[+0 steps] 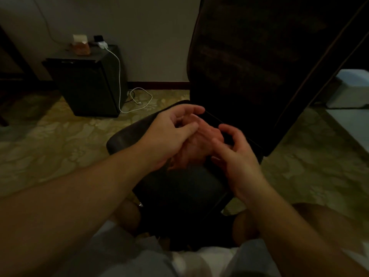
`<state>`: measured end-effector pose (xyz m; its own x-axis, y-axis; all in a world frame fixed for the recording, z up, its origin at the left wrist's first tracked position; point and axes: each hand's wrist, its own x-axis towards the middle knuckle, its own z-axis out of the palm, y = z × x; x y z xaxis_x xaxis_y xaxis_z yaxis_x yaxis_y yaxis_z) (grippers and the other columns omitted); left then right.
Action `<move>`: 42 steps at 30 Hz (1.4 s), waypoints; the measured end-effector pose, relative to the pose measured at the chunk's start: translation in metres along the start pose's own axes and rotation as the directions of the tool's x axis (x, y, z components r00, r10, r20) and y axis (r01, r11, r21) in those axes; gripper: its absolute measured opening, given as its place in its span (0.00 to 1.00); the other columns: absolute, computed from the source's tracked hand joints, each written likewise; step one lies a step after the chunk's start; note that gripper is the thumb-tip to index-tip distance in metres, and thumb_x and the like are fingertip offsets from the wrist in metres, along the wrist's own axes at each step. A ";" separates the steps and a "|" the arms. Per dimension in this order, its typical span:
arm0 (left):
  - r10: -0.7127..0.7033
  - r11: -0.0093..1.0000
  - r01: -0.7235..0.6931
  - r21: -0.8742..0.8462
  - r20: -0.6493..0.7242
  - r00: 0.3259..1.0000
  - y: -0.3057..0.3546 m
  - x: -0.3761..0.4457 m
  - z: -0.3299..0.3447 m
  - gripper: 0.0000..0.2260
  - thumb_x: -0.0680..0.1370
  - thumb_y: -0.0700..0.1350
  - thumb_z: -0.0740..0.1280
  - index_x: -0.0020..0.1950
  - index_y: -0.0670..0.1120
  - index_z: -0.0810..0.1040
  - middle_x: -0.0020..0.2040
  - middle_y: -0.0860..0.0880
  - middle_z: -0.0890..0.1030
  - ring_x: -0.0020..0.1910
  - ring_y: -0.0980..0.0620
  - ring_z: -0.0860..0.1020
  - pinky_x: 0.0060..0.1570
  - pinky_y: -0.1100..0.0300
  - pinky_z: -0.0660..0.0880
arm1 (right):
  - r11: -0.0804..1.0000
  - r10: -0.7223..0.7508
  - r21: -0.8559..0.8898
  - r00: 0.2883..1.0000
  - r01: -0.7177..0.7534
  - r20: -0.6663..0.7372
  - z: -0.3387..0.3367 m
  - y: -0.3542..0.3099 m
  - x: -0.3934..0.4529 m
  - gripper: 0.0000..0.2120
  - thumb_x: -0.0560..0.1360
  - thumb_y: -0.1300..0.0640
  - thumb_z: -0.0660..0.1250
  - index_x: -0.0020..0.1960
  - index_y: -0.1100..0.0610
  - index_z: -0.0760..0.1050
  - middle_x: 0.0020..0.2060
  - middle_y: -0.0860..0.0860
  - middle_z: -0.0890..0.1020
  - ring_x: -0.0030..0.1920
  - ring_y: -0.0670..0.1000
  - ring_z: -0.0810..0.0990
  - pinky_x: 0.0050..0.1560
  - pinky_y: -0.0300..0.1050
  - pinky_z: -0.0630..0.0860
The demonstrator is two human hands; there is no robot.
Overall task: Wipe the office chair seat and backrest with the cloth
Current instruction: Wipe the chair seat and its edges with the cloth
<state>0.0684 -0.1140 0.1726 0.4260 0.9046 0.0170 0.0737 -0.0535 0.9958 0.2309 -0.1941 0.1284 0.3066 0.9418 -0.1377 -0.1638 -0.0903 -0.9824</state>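
A dark office chair stands right in front of me, its padded seat (179, 188) low in the middle and its tall dark backrest (259, 56) rising at the upper right. An orange-pink cloth (197, 146) is bunched on the rear half of the seat, just before the backrest. My left hand (169, 134) lies over the cloth's left side with thumb and fingers curled around it. My right hand (237, 154) pinches the cloth's right edge with bent fingers. Much of the cloth is hidden under both hands.
A black cabinet (87, 84) stands against the wall at the left, with a small box (80, 47) and a white charger (102, 45) on top. Its white cable (119, 76) trails onto the patterned carpet (50, 136). Pale furniture (351, 88) sits at the right edge.
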 end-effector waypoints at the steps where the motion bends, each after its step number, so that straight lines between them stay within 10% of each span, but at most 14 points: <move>1: 0.012 1.000 -0.012 0.013 0.006 1.000 0.000 0.000 0.000 0.17 0.83 0.34 0.66 0.66 0.53 0.82 0.55 0.53 0.86 0.55 0.56 0.85 0.56 0.55 0.83 | 0.997 -0.080 -0.013 0.997 0.080 -0.011 -0.001 -0.003 0.000 0.24 0.80 0.56 0.73 0.72 0.41 0.74 0.61 0.52 0.85 0.59 0.52 0.87 0.52 0.46 0.84; 5: 0.017 0.999 -0.018 0.032 0.045 0.999 0.007 0.004 -0.001 0.20 0.83 0.31 0.63 0.63 0.53 0.84 0.61 0.55 0.85 0.62 0.58 0.82 0.63 0.57 0.80 | 0.959 -0.245 0.150 0.969 0.240 0.015 -0.008 -0.012 0.003 0.28 0.78 0.64 0.73 0.73 0.44 0.75 0.62 0.54 0.85 0.62 0.54 0.85 0.57 0.49 0.84; 13: 0.000 0.999 0.007 -0.047 0.154 0.988 0.002 0.011 -0.005 0.27 0.78 0.29 0.70 0.73 0.52 0.78 0.67 0.50 0.82 0.65 0.53 0.82 0.63 0.49 0.80 | 0.897 -0.039 0.437 0.996 0.069 -0.076 -0.012 -0.027 0.013 0.26 0.75 0.68 0.72 0.71 0.51 0.78 0.66 0.54 0.82 0.62 0.53 0.86 0.53 0.50 0.85; 16: -0.004 0.999 0.000 0.044 0.076 0.997 -0.004 0.013 0.004 0.31 0.76 0.29 0.72 0.75 0.52 0.76 0.67 0.51 0.81 0.64 0.54 0.82 0.63 0.49 0.81 | 0.971 -0.222 0.020 0.928 0.238 -0.298 -0.011 -0.026 0.014 0.27 0.77 0.68 0.73 0.71 0.46 0.78 0.66 0.48 0.79 0.58 0.45 0.85 0.46 0.38 0.83; 19: 0.079 0.918 -0.074 0.390 0.003 0.997 -0.005 0.016 0.012 0.31 0.78 0.34 0.72 0.79 0.51 0.71 0.71 0.53 0.78 0.69 0.57 0.77 0.69 0.53 0.77 | 0.801 -0.464 -0.502 0.868 0.327 -0.175 -0.014 -0.017 0.012 0.28 0.76 0.59 0.77 0.73 0.44 0.77 0.70 0.45 0.72 0.64 0.43 0.79 0.60 0.34 0.79; 24: 0.117 0.410 -0.176 0.895 0.139 0.983 -0.003 0.023 0.005 0.12 0.82 0.52 0.69 0.65 0.58 0.80 0.61 0.53 0.69 0.64 0.53 0.68 0.62 0.57 0.68 | 0.430 -0.346 -0.856 0.928 0.288 0.139 -0.028 -0.006 0.020 0.20 0.74 0.57 0.79 0.65 0.50 0.83 0.78 0.48 0.64 0.75 0.47 0.66 0.66 0.37 0.67; 27: 0.081 0.632 -0.168 0.757 0.151 0.985 -0.013 0.029 0.011 0.03 0.80 0.54 0.71 0.51 0.57 0.80 0.58 0.55 0.75 0.57 0.56 0.75 0.58 0.56 0.78 | 0.623 -0.414 -0.749 0.907 0.225 -0.072 -0.038 0.001 0.035 0.06 0.71 0.51 0.77 0.44 0.48 0.81 0.68 0.46 0.75 0.66 0.45 0.75 0.57 0.35 0.71; 29: -0.015 0.871 0.004 0.490 0.018 1.000 -0.023 0.034 0.027 0.04 0.80 0.51 0.71 0.52 0.53 0.81 0.51 0.52 0.83 0.49 0.54 0.82 0.51 0.51 0.83 | 0.936 -0.244 -0.305 0.948 0.175 -0.206 -0.038 0.007 0.044 0.09 0.68 0.50 0.76 0.47 0.51 0.82 0.60 0.47 0.83 0.59 0.49 0.83 0.53 0.44 0.79; 31: -0.063 0.949 0.094 0.301 -0.112 0.992 -0.036 0.041 0.043 0.02 0.81 0.49 0.71 0.53 0.53 0.82 0.46 0.51 0.85 0.46 0.54 0.85 0.49 0.48 0.84 | 0.997 -0.055 0.046 0.989 0.062 -0.135 -0.036 0.018 0.045 0.10 0.72 0.56 0.78 0.52 0.52 0.82 0.50 0.51 0.87 0.51 0.53 0.87 0.46 0.51 0.83; 33: -0.081 0.970 0.121 0.210 -0.190 0.978 -0.049 0.048 0.052 0.01 0.81 0.48 0.71 0.50 0.54 0.83 0.44 0.53 0.86 0.44 0.56 0.85 0.47 0.50 0.84 | 0.997 -0.049 -0.059 0.993 0.043 -0.108 -0.034 0.030 0.044 0.11 0.76 0.64 0.75 0.53 0.51 0.81 0.46 0.50 0.87 0.47 0.51 0.87 0.43 0.46 0.84; 37: -0.137 0.960 0.164 0.225 -0.132 0.982 -0.065 0.047 0.070 0.05 0.82 0.50 0.71 0.54 0.53 0.86 0.47 0.55 0.87 0.48 0.59 0.85 0.53 0.53 0.84 | 0.974 -0.167 -0.220 0.848 0.061 -0.503 -0.037 0.049 0.054 0.11 0.75 0.68 0.70 0.47 0.52 0.80 0.37 0.49 0.84 0.37 0.47 0.86 0.32 0.43 0.81; 42: -0.462 0.881 0.470 -0.058 0.113 0.880 -0.060 0.035 0.107 0.22 0.87 0.62 0.54 0.64 0.55 0.84 0.60 0.51 0.85 0.59 0.54 0.82 0.60 0.56 0.77 | 0.988 -0.083 -0.149 0.935 0.033 -0.345 -0.030 0.057 0.054 0.18 0.79 0.44 0.72 0.68 0.43 0.77 0.56 0.41 0.84 0.54 0.38 0.84 0.56 0.43 0.83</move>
<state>0.1757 -0.1244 0.1039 0.4426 0.7726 -0.4551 0.2130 0.4024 0.8903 0.2658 -0.1583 0.0616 0.6238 0.7763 -0.0907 -0.0118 -0.1066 -0.9942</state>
